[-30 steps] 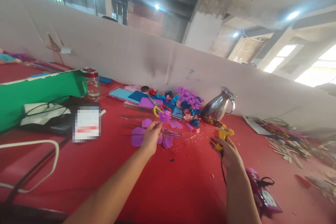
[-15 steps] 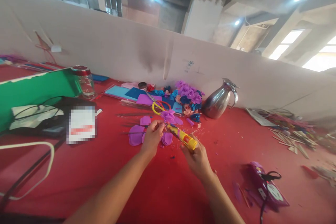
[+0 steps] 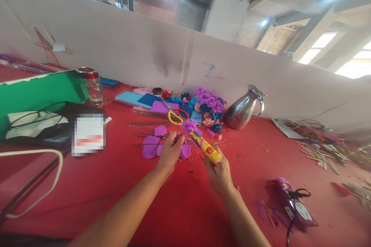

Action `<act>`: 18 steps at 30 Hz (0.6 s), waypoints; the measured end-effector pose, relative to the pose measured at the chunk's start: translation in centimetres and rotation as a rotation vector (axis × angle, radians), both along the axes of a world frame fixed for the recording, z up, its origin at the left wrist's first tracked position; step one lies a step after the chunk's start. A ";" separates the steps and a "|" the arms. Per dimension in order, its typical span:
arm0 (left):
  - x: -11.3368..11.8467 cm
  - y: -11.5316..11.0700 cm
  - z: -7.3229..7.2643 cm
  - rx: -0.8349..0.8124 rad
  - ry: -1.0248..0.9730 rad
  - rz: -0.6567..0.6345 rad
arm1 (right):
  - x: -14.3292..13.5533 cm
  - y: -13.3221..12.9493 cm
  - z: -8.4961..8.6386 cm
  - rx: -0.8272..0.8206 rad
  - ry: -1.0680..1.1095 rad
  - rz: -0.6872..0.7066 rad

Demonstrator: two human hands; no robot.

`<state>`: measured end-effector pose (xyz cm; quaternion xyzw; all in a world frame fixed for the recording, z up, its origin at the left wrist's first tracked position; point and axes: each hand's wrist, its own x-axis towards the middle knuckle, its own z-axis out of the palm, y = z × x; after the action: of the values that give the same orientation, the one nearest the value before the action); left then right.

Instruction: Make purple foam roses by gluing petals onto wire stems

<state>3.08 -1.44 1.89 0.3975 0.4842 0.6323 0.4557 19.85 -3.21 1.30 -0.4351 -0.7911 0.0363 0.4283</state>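
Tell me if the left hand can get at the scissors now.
Probably yes: the scissors lie just beyond the left hand, their yellow handle uncovered, though that hand appears to be pinching the purple flower.

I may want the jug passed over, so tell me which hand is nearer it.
Right. The right hand is in front of the jug, slightly left; the left hand is farther left.
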 end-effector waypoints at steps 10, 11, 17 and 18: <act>0.1 0.1 -0.2 0.057 0.084 0.024 | 0.0 0.0 -0.2 0.087 -0.144 -0.033; 0.1 0.1 -0.2 0.062 0.086 0.025 | 0.0 0.0 -0.2 0.098 -0.161 -0.035; 0.0 0.1 -0.4 0.112 0.071 0.012 | 0.0 0.0 -0.1 0.148 -0.222 -0.055; 0.0 0.2 -0.5 0.116 0.071 0.015 | 0.0 0.0 -0.1 0.155 -0.225 -0.064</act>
<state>3.11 -1.26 1.42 0.4416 0.4656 0.6483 0.4098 19.84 -3.25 1.15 -0.4272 -0.8203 -0.0877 0.3700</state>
